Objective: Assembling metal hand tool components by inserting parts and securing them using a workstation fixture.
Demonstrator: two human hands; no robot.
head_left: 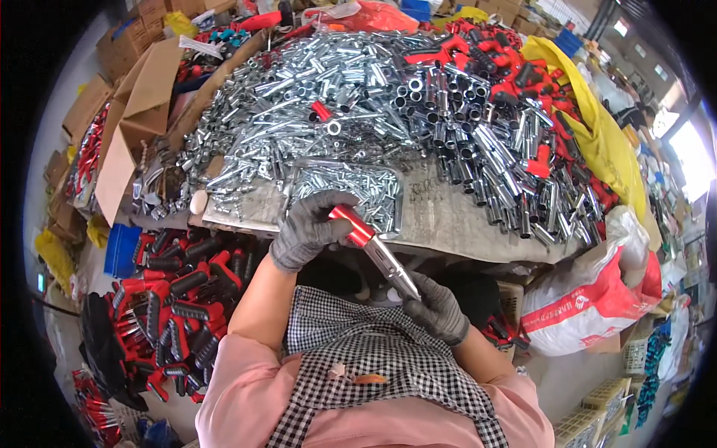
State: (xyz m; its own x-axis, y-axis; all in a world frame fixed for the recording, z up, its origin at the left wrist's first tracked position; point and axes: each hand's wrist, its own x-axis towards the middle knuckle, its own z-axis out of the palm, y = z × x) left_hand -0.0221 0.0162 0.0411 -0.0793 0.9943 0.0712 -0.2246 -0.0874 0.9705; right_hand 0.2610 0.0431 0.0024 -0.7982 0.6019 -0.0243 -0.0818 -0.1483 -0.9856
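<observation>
My left hand [310, 228], in a grey glove, grips the red handle end of a long tool [373, 246] with a silver metal shaft. My right hand [437, 306], also gloved in grey, holds the shaft's silver tip lower down, close to my checked apron. The tool runs slanted between both hands, just in front of the table edge. Right behind my left hand lies a shallow clear tray [396, 216] filled with small silver metal pieces.
A big heap of silver metal sockets and tubes [358, 97] covers the table, with red-and-black handles [515, 67] at the back right. More red-black handles [179, 299] lie piled at my lower left. Cardboard boxes [142, 112] stand left, a yellow sack [597, 134] and white-red sack [597, 299] right.
</observation>
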